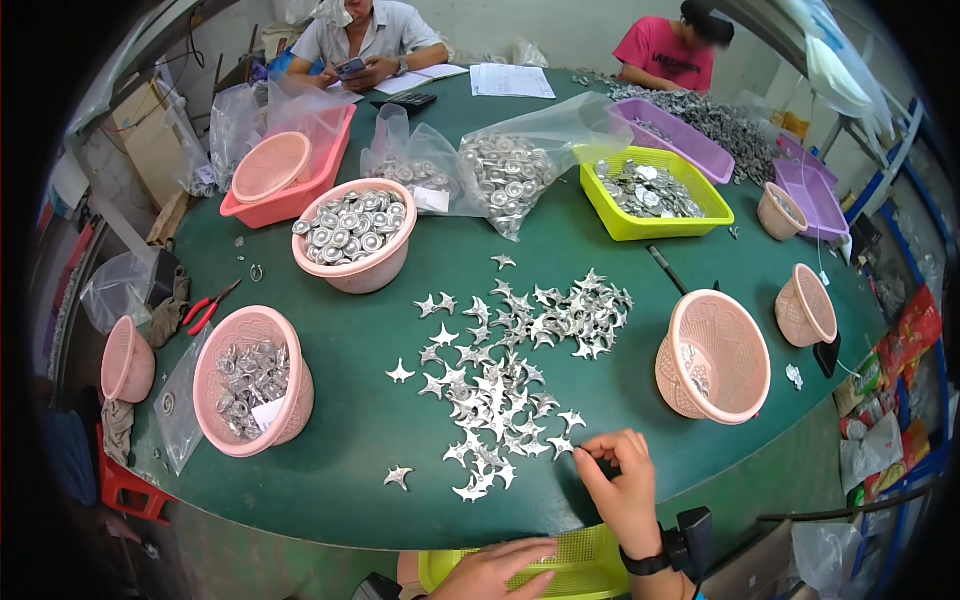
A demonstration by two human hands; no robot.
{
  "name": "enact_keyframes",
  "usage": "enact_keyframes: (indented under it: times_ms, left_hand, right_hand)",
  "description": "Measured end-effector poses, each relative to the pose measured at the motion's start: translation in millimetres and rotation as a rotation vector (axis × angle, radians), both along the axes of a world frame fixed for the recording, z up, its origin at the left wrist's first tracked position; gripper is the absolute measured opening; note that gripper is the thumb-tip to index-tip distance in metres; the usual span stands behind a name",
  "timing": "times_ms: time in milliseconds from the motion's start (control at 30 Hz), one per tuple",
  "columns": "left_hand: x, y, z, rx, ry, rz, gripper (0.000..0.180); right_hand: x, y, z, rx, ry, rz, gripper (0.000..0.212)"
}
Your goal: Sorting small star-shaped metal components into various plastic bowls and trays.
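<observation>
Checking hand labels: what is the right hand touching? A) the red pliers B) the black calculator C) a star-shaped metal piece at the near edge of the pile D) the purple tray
C: the right hand has its fingertips pinched on a star-shaped metal piece at the near edge of the pile on the green table, while the left hand rests on the yellow basket at the table's near edge.

silver stars (500,380), green table (340,470), pink basket (252,380)
</observation>
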State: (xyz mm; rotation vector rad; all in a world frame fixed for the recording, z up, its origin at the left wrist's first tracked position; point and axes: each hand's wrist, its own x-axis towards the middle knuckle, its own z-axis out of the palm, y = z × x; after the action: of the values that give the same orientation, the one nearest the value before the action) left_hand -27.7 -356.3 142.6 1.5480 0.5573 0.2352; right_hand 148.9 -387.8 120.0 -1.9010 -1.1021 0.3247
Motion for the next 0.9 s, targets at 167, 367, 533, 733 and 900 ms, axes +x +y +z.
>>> enact_keyframes:
  times_ms: [167,367,533,733,900]
  left_hand:
    - [3,15,5,0.127,0.114,0.284,0.015]
    - [28,24,-16,0.757,0.306,0.489,0.016]
    - [33,30,-31,0.898,0.304,0.434,0.014]
    - [26,22,-11,0.52,0.167,0.316,0.009]
    - [16,16,-18,-0.042,-0.187,0.292,0.006]
  right_hand:
    - [0,10,-5,-0.044,-0.256,0.092,0.02]
    - [-5,-4,3,-0.148,0.003,0.062,0.018]
    - [-5,-15,5,-0.162,-0.145,0.173,0.014]
    - [-10,-30,14,-0.11,0.436,0.233,0.013]
    - [-20,-41,17,-0.02,0.992,0.194,0.022]
